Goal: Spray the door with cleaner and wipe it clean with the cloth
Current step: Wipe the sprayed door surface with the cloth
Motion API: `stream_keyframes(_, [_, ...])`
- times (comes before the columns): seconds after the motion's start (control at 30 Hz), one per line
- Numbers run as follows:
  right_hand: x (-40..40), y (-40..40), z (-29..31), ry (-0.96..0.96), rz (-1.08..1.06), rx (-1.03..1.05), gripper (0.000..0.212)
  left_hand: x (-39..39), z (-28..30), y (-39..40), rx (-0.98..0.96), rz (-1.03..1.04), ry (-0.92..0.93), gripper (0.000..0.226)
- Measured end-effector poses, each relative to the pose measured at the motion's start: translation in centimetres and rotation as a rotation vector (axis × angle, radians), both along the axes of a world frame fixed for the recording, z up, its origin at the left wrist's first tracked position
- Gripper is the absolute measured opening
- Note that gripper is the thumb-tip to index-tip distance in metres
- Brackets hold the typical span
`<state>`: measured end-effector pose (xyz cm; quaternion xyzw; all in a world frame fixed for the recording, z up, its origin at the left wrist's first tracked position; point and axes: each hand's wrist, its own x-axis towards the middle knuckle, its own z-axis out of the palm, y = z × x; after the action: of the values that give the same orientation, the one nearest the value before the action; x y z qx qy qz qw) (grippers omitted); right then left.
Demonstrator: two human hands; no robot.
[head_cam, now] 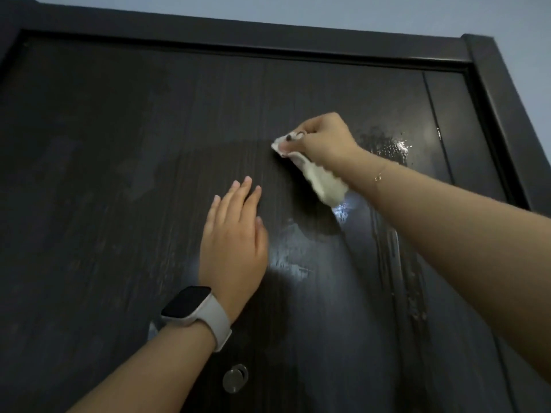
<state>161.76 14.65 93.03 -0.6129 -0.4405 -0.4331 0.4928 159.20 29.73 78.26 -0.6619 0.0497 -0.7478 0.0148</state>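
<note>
While gripped, cloth [316, 174] trails hands [322, 138].

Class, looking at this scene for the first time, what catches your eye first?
The pale crumpled cloth, gripped by the right hand, stands out against the dark wood-grain door. Right of it, glistening spray droplets catch the light. The left hand, white smartwatch on its wrist, lies flat lower down.

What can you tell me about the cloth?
The cloth is small, pale cream and looks soft and fluffy, like a towel rag. It is bunched up, not spread flat. The right hand grips its upper end and presses it against the dark door, while the loose end hangs down below the wrist. Wet shiny streaks show on the door near it. The left hand does not touch it.
</note>
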Motion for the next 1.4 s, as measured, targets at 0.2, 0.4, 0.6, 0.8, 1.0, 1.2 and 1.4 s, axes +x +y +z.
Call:
stream_keyframes(0.2, [-3.4, -3.8, -2.5, 0.182, 0.514, 0.052, 0.01, -2.4, 1.2, -1.6, -0.184, -0.448, 0.144, 0.041])
stream_keyframes(0.4, [-4.1, -6.3, -4.6, 0.178, 0.666, -0.009, 0.011, -5.2, 3.1, -9.6, -0.505, -1.326, 0.28, 0.021])
stream_keyframes(0.6, [-2.4, -11.7, -5.4, 0.098, 0.487, 0.024, 0.009, -3.8, 5.2, -11.0, -0.532, -1.305, 0.257, 0.016])
stream_keyframes(0.8, [4.7, -18.3, -7.1, -0.136, -0.167, 0.152, 0.011, -1.9, 7.5, -11.7, -0.548, -0.954, 0.054, 0.014])
stream_keyframes(1.0, [12.1, -20.3, -11.5, -0.383, -0.515, 0.14, 0.029, 0.2, 11.1, -12.3, -0.04, -0.355, -0.177, 0.014])
stream_keyframes(1.2, [13.6, -19.8, -12.5, -0.38, -0.5, 0.228, 0.042, 3.7, 12.4, -11.1, 0.038, -0.02, -0.094, 0.033])
stream_keyframes(1.4, [13.8, -19.5, -12.4, -0.345, -0.5, 0.263, 0.045, 4.2, 13.2, -11.6, 0.034, -0.13, -0.097, 0.03])
